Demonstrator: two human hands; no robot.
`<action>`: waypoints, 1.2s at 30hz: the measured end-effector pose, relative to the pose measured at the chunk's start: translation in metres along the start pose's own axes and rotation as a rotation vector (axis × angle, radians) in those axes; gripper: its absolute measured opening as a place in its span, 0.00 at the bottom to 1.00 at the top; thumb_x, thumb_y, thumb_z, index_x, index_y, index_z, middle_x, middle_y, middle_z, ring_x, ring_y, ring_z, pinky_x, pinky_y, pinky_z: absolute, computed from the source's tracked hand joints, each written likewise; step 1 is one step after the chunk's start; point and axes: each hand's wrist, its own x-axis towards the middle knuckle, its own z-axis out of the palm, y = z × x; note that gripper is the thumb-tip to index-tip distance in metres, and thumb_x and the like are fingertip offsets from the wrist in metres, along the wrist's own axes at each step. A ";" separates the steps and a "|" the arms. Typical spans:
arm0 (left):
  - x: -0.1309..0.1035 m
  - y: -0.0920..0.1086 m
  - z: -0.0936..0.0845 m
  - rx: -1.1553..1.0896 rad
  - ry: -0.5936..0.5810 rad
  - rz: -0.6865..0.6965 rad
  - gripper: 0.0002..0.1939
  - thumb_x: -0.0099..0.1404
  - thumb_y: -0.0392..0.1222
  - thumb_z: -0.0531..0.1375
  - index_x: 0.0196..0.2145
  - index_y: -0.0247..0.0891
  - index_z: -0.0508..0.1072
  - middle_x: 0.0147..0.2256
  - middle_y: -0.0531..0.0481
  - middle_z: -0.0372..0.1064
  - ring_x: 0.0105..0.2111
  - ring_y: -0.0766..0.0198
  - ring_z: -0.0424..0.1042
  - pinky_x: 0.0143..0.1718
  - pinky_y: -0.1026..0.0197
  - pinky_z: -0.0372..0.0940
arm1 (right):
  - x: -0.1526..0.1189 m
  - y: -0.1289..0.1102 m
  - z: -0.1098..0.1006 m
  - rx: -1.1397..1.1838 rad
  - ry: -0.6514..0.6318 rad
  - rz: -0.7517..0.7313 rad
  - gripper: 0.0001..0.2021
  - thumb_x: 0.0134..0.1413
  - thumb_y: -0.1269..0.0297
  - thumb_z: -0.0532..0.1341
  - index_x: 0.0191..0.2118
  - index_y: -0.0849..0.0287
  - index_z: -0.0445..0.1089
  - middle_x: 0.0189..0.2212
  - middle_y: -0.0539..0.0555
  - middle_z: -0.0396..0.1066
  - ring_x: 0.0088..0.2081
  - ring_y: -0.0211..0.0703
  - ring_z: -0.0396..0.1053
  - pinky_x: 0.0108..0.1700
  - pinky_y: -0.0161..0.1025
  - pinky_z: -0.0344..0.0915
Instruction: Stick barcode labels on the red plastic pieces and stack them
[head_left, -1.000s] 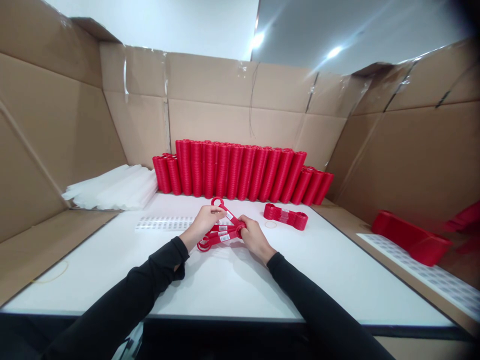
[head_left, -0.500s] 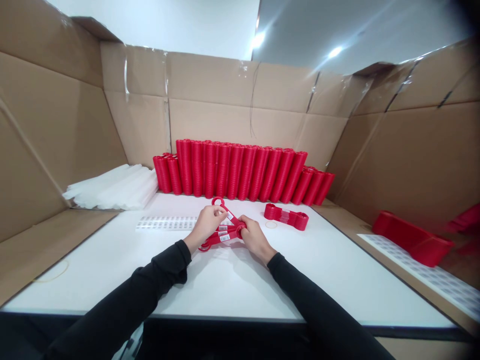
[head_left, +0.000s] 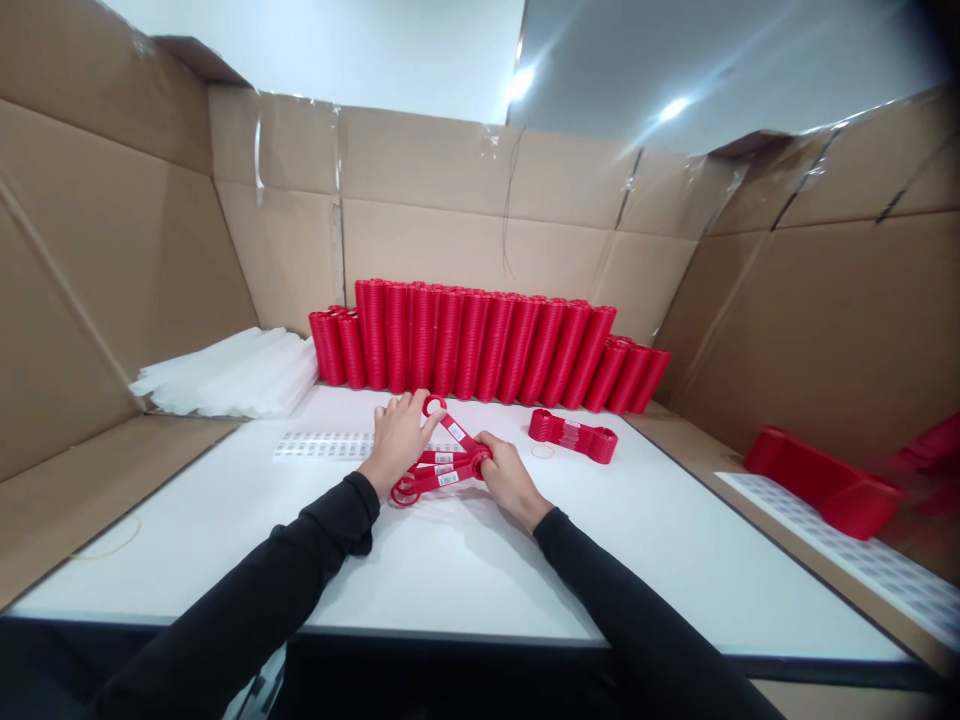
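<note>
Several flat red pieces with ringed ends and white labels (head_left: 448, 479) are fanned out over the middle of the white table. My right hand (head_left: 510, 478) is wrapped round their overlapping right ends. My left hand (head_left: 399, 435) has its fingers apart at the left side of the fan, its thumb beside the ring of the uppermost piece. Partly behind my left hand lies a sheet of small labels (head_left: 319, 446). To the right rests a bundle of red pieces (head_left: 572, 435) with labels.
Tall red stacks (head_left: 480, 345) line the back, before cardboard walls (head_left: 427, 160). White sleeves (head_left: 232, 375) are piled at the left. At the right edge, a larger red stack (head_left: 825, 480) lies on another label sheet (head_left: 885, 565). Rubber bands (head_left: 543, 452) lie about.
My left hand has moved left and spread its fingers, away from the label on the uppermost red piece. My right hand keeps its hold.
</note>
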 end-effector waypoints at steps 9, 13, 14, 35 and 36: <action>0.004 -0.003 0.002 -0.169 0.035 -0.036 0.13 0.62 0.34 0.44 0.44 0.38 0.61 0.37 0.47 0.69 0.41 0.57 0.65 0.41 0.55 0.52 | 0.004 0.006 -0.002 -0.012 0.081 0.020 0.10 0.38 0.76 0.46 0.26 0.59 0.60 0.22 0.49 0.64 0.26 0.39 0.61 0.29 0.34 0.54; 0.008 -0.009 -0.002 -0.094 -0.056 -0.045 0.06 0.59 0.37 0.48 0.30 0.38 0.64 0.31 0.49 0.69 0.35 0.57 0.67 0.38 0.56 0.52 | 0.005 0.001 -0.009 0.000 0.123 0.017 0.10 0.36 0.76 0.45 0.25 0.58 0.59 0.22 0.49 0.64 0.26 0.40 0.61 0.29 0.35 0.54; 0.010 -0.013 -0.003 -0.066 -0.110 -0.049 0.07 0.58 0.39 0.49 0.26 0.38 0.64 0.28 0.50 0.69 0.33 0.58 0.67 0.37 0.57 0.53 | 0.004 0.000 -0.010 0.013 0.101 0.008 0.10 0.36 0.76 0.45 0.25 0.58 0.59 0.22 0.49 0.64 0.26 0.40 0.60 0.29 0.34 0.54; 0.016 -0.076 0.030 -0.144 -0.351 0.149 0.06 0.54 0.37 0.54 0.28 0.34 0.70 0.34 0.44 0.63 0.27 0.63 0.64 0.33 0.62 0.61 | -0.001 0.001 -0.004 0.049 -0.151 -0.018 0.11 0.34 0.77 0.45 0.24 0.59 0.60 0.23 0.48 0.65 0.27 0.37 0.62 0.30 0.32 0.56; 0.017 -0.075 0.028 -0.165 -0.345 0.137 0.05 0.53 0.37 0.55 0.27 0.34 0.70 0.34 0.45 0.64 0.28 0.63 0.64 0.33 0.62 0.61 | -0.001 0.002 -0.004 0.041 -0.144 -0.017 0.11 0.34 0.77 0.45 0.24 0.59 0.60 0.22 0.48 0.64 0.27 0.37 0.62 0.30 0.32 0.56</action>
